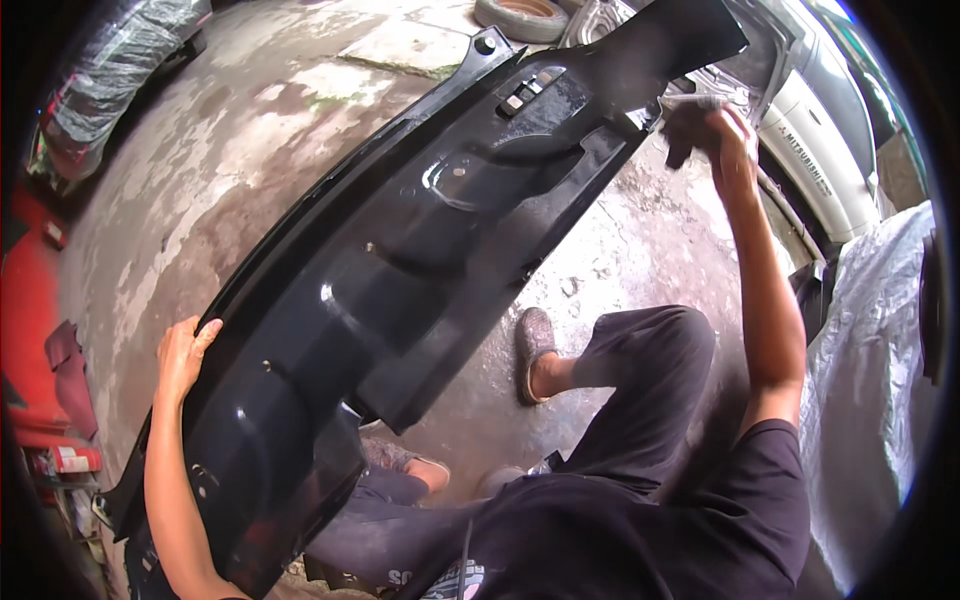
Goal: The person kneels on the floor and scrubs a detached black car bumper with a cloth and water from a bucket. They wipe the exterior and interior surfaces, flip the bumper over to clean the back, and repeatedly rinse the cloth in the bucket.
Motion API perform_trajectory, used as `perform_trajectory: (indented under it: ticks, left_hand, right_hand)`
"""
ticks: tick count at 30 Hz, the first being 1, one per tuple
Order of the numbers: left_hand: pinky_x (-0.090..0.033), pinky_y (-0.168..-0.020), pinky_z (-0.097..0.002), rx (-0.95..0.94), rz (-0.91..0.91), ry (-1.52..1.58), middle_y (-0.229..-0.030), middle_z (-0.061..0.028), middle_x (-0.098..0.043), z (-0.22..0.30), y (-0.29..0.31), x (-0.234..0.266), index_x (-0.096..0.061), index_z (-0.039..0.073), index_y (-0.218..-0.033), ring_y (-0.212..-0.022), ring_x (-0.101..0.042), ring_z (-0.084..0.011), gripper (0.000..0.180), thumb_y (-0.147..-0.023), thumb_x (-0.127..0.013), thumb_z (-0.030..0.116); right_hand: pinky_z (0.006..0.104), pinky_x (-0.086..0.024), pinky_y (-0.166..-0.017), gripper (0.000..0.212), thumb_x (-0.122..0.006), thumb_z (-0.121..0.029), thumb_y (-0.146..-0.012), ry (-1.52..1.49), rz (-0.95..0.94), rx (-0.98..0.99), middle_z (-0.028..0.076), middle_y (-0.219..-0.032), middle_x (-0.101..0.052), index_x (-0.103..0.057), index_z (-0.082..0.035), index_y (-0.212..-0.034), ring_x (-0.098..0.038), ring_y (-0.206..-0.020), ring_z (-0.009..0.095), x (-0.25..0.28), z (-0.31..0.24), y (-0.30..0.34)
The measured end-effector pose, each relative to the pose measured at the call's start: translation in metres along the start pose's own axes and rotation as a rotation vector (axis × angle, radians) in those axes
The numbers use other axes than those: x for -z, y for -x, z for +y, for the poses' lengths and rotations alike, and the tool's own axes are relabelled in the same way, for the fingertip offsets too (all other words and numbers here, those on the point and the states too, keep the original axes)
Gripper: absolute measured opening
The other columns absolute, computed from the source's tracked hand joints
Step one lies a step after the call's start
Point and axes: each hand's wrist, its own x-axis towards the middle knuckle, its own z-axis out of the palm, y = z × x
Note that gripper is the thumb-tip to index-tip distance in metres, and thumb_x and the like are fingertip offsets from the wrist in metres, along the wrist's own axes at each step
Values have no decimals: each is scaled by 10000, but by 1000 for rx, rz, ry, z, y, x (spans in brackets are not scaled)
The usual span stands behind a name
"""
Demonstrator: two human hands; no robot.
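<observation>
The long glossy black moulded panel (310, 370) lies along the right of the left hand (182, 358), whose thumb and fingers pinch its edge, and reaches up to just left of the right hand (736, 145). That one is closed on a limp dark cloth (688, 130), probably a rag, though blurred. Right of it stands a white car (808, 170); below it, a bent knee in dark-grey trousers (668, 345) and a crinkled silver sheet (862, 390).

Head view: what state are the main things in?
Black vehicle body panel: glossy, slanting across view
Left grip: touching panel's edge
Dark cloth: crumpled, blurred
Right grip: closed on cloth
Tire: lying flat
Silvery sheet: draped, wrinkled
Shoe: worn on foot
Concrete floor: stained, patchy
</observation>
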Motion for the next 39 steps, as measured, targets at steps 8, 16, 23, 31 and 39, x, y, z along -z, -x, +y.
perform_trajectory:
  ticks: [8,16,23,31,39]
  left_hand:
    - [-407,-622,-500,-26,66,-2,-661,-282,-513,8,-3,0,-500,-26,-729,-679,-534,-484,694,-894,-558,645]
    - [-360,-528,-476,22,137,-45,-542,-234,-417,-4,5,-13,-450,0,-673,-536,-412,-426,699,-833,-643,653]
    - [-349,-506,-450,-25,227,-76,-525,-204,-421,0,7,-15,-437,16,-660,-504,-413,-395,613,-828,-716,535]
    - [-339,-495,-429,8,244,-36,-516,-172,-418,0,14,-14,-445,15,-680,-485,-375,-354,555,-810,-770,446]
    - [-332,-492,-430,-121,291,-10,-536,-170,-435,5,-6,-32,-449,19,-689,-490,-372,-358,534,-807,-778,423]
  right_hand:
    - [397,-576,-672,220,-555,-125,-897,996,-279,569,160,-910,-715,-690,-15,-1031,-717,-833,262,-144,133,-129]
    - [600,-315,-1053,470,-488,-313,-980,1867,-910,675,203,-1362,-540,-548,-66,-1376,-485,-1294,327,-232,253,-124]
    - [715,-288,-1025,463,-549,-431,-917,1632,-646,181,210,-1034,-690,-697,-37,-1111,-640,-1044,423,-243,234,-167]
    - [531,-506,-735,330,-607,-321,-843,1357,-596,625,215,-854,-664,-667,-20,-964,-652,-778,406,-208,278,-180]
    - [473,-563,-706,408,-609,-399,-879,1391,-293,522,206,-844,-713,-703,-7,-944,-709,-774,358,-133,362,-243]
